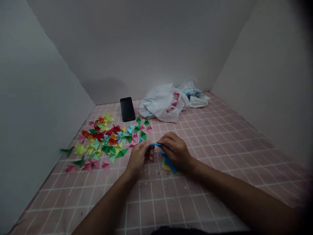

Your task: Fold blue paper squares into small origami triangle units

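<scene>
A narrow strip of folded blue paper point(155, 144) stretches between my two hands, above the pink checked cloth. My left hand point(140, 156) pinches its left end between thumb and fingers. At the right end, my right hand point(176, 150) grips it with the fingertips; part of the paper is hidden by the fingers. Beneath my right hand lies a stack of blue and yellow paper sheets point(171, 164), partly covered by that hand. Many small folded paper cranes point(112, 139) in red, green, yellow, pink, orange and light blue lie spread out to the left of my hands.
A black smartphone point(127, 109) lies behind the cranes. White plastic bags point(163, 101) with red print sit crumpled at the back, beside a smaller bluish bag point(192, 91). Pale walls point(151, 49) enclose the back and both sides. Tiny scraps dot the cloth point(156, 202) near my hands.
</scene>
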### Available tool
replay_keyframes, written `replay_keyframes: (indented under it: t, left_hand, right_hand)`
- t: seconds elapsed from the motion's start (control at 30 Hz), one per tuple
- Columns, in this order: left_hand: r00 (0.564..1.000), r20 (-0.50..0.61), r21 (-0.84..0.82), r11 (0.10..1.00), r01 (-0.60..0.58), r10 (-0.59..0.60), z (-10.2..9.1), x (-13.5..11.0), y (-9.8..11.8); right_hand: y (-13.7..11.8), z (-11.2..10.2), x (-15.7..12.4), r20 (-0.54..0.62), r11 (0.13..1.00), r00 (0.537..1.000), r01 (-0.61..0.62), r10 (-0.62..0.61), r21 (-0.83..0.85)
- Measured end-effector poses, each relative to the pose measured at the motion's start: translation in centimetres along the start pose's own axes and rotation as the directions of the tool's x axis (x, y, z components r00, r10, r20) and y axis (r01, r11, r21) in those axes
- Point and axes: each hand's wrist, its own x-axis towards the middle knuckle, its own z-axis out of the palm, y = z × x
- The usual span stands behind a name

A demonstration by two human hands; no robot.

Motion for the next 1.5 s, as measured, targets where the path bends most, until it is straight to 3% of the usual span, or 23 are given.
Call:
replay_keyframes:
  t: [0.07, 0.17, 0.27, 0.4, 0.53, 0.63, 0.77, 0.93, 1.2, 1.5]
  left_hand:
    - [0.996, -0.007, 0.038, 0.995, -0.091, 0.091, -0.1, 0.0, 0.1]
    - [0.978, 0.021, 0.126, 0.970, -0.207, 0.206, -0.1, -0.1, 0.2]
    - [0.969, 0.061, 0.181, 0.952, -0.248, 0.241, 0.1, -0.3, 0.1]
    - [0.950, -0.010, 0.213, 0.929, -0.303, 0.312, 0.3, -0.3, -0.1]
    - [0.960, -0.010, 0.210, 0.939, -0.272, 0.280, 0.2, -0.2, 0.0]
    - [0.962, -0.010, 0.268, 0.928, -0.261, 0.273, 0.1, -0.2, 0.2]
    - [0.971, 0.000, 0.301, 0.926, -0.229, 0.240, -0.1, 0.0, 0.1]
    - [0.988, 0.013, 0.207, 0.966, -0.155, 0.156, -0.3, 0.1, -0.2]
    - [0.992, -0.037, 0.072, 0.990, -0.119, 0.122, -0.1, 0.1, -0.2]
    - [0.981, -0.024, -0.017, 0.981, -0.193, 0.193, 0.0, -0.1, -0.4]
  right_hand:
    - [-0.3, 0.0, 0.1, 0.022, 0.956, 0.972, -0.234, 0.234, 0.175]
    - [-0.5, 0.5, 0.1, 0.153, 0.736, 0.858, -0.502, 0.491, 0.455]
    - [-0.5, 1.2, -0.3, 0.211, 0.604, 0.815, -0.550, 0.541, 0.576]
    - [-0.6, 1.7, -0.7, 0.246, 0.556, 0.812, -0.551, 0.529, 0.623]
    - [-0.6, 1.9, -0.7, 0.283, 0.508, 0.818, -0.543, 0.502, 0.669]
    - [-0.4, 1.8, -0.6, 0.304, 0.502, 0.824, -0.540, 0.477, 0.675]
    - [-0.1, 1.2, -0.2, 0.227, 0.603, 0.861, -0.485, 0.454, 0.634]
    - [0.0, 0.7, 0.0, 0.215, 0.678, 0.873, -0.477, 0.438, 0.559]
    - [-0.1, 0.6, -0.3, 0.191, 0.748, 0.930, -0.366, 0.313, 0.554]
    - [-0.4, 0.3, -0.1, 0.220, 0.648, 0.904, -0.418, 0.367, 0.636]
